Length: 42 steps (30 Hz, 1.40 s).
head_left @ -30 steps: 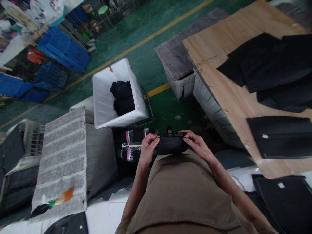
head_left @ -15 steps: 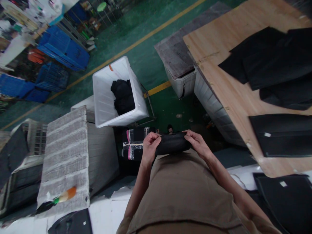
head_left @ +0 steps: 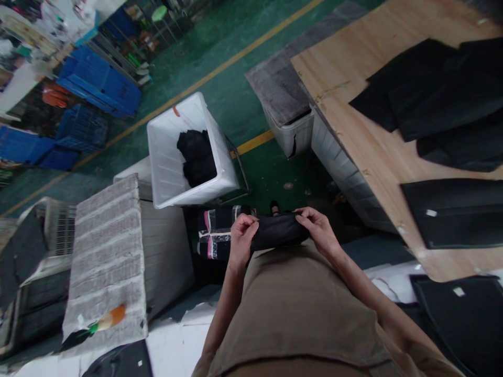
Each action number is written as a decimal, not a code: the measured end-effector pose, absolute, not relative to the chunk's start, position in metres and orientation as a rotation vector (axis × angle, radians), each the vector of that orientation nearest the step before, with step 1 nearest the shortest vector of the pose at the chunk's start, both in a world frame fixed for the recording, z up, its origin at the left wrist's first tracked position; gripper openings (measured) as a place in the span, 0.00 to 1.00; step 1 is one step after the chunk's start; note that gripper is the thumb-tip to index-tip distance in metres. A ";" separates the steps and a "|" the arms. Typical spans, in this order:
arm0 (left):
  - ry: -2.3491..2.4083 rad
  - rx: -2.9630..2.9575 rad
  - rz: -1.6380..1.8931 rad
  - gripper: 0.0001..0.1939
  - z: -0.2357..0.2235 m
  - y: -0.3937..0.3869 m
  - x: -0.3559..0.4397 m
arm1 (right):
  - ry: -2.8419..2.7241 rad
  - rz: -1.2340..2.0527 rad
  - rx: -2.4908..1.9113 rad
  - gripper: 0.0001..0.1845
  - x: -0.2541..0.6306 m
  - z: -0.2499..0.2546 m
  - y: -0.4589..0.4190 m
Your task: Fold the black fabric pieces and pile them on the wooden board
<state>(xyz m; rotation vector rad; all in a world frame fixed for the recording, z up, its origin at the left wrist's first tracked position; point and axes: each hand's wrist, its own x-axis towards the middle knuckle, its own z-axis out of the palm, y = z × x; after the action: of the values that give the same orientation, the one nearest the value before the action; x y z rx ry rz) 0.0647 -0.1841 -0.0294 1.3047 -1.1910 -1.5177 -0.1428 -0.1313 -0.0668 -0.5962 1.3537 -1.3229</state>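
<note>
A black fabric piece (head_left: pixel 278 230) is stretched level between my hands, close in front of my waist. My left hand (head_left: pixel 244 233) pinches its left upper corner between thumb and fingers. At the other end, my right hand (head_left: pixel 314 224) grips the right upper corner in the same way. The piece hangs down against my brown clothing, and its lower edge is partly hidden there. Below and left of it lies a strapped bundle of black goods (head_left: pixel 216 233) with clear wrap and pink strips.
A white bin (head_left: pixel 157 162) with black cloth inside stands ahead. On the right, a wooden table (head_left: pixel 377 157) carries black fabric panels (head_left: pixel 444 94). A covered box (head_left: pixel 108 251) stands left, with an orange-handled tool (head_left: pixel 112 318) on top. Blue crates (head_left: pixel 102 81) are farther left.
My hands keep their pinch on the black fabric piece and have hardly moved. The surroundings shift slightly in view as my head turns a little.
</note>
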 end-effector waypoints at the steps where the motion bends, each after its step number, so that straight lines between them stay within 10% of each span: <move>1: -1.195 1.308 -1.511 0.12 -0.030 -0.184 0.065 | 1.350 -1.332 -0.591 0.16 -0.143 -0.067 -0.131; 42: -1.972 1.376 -1.322 0.11 -0.018 -0.190 0.051 | 1.195 -1.082 -1.287 0.14 -0.141 -0.039 -0.150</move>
<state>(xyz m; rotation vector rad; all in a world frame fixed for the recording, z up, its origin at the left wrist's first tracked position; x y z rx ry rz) 0.0512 -0.1901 -0.0181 1.3757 -1.9717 -1.3217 -0.1405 -0.1500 -0.0392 -1.2873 1.1945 -1.0819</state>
